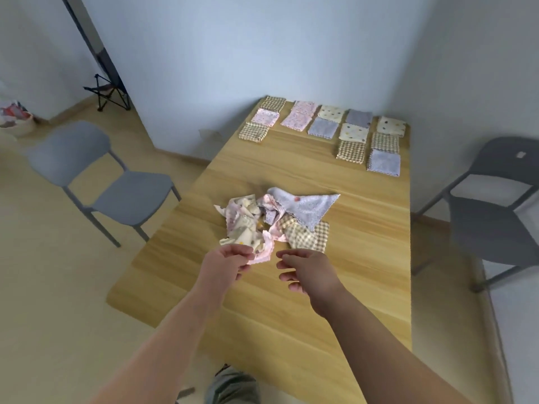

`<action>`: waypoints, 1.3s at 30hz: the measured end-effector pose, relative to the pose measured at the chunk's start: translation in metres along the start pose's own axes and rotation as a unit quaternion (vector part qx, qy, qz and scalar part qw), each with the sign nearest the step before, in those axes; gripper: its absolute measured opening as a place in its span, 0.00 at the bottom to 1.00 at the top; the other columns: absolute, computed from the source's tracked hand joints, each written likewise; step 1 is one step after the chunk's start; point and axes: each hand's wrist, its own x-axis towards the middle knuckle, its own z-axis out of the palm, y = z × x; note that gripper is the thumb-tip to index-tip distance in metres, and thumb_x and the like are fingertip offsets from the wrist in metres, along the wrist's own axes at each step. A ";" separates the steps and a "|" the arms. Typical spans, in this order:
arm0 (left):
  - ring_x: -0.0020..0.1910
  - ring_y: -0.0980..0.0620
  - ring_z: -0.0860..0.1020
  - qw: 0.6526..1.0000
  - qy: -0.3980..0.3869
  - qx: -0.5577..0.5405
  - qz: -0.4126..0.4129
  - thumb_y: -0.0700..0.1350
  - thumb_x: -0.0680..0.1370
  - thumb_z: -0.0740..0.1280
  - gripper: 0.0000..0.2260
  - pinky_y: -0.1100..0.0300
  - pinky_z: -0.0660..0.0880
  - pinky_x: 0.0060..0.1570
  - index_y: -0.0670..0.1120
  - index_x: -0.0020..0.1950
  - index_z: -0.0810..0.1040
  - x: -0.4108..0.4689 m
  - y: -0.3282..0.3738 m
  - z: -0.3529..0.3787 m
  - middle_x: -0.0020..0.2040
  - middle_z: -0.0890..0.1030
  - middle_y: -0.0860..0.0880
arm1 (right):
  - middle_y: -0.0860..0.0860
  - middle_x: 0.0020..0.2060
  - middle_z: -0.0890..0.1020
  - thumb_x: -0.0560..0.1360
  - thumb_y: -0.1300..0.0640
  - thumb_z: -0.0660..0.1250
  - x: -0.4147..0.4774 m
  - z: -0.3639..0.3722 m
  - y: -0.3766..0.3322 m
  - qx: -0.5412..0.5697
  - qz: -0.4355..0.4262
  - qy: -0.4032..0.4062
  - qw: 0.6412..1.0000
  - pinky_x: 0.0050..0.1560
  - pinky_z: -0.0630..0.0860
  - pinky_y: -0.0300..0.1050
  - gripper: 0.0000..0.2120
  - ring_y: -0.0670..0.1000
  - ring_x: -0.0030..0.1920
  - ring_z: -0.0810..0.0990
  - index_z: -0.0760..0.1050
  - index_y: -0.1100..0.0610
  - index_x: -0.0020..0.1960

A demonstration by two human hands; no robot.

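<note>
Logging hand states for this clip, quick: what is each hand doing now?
Left hand: pinches the edge of the pink cloth.
Right hand: open, fingers loosely curled, holding nothing, near the pile of cloths.

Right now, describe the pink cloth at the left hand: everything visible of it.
The pink cloth is pale pink with a scalloped, wavy edge and looks like soft, thin fabric. It is unfolded and crumpled, at the near side of the pile of loose cloths in the middle of the table. The left hand pinches its near edge, and a cream cloth lies against it. The right hand hovers close beside it, not touching.
</note>
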 end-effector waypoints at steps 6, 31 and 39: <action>0.39 0.52 0.81 0.991 -0.060 0.116 -0.036 0.33 0.78 0.68 0.08 0.62 0.75 0.37 0.43 0.50 0.84 0.096 0.012 -0.043 0.46 0.87 0.48 | 0.49 0.38 0.86 0.80 0.60 0.66 0.054 0.050 -0.009 0.034 0.040 0.078 0.996 0.33 0.74 0.42 0.08 0.49 0.35 0.81 0.84 0.56 0.52; 0.35 0.60 0.75 0.804 0.005 0.313 0.506 0.46 0.77 0.70 0.04 0.66 0.67 0.35 0.55 0.44 0.78 0.170 -0.166 -0.076 0.44 0.79 0.58 | 0.51 0.38 0.85 0.77 0.60 0.66 0.081 0.133 0.200 0.031 -0.181 0.317 0.930 0.44 0.82 0.53 0.06 0.51 0.35 0.81 0.82 0.53 0.46; 0.34 0.61 0.76 0.792 -0.051 0.314 0.522 0.46 0.79 0.69 0.03 0.63 0.73 0.33 0.54 0.48 0.81 0.115 -0.189 -0.120 0.47 0.81 0.60 | 0.50 0.40 0.84 0.80 0.60 0.64 0.011 0.172 0.208 0.014 -0.209 0.360 0.909 0.29 0.75 0.39 0.07 0.48 0.33 0.79 0.80 0.52 0.50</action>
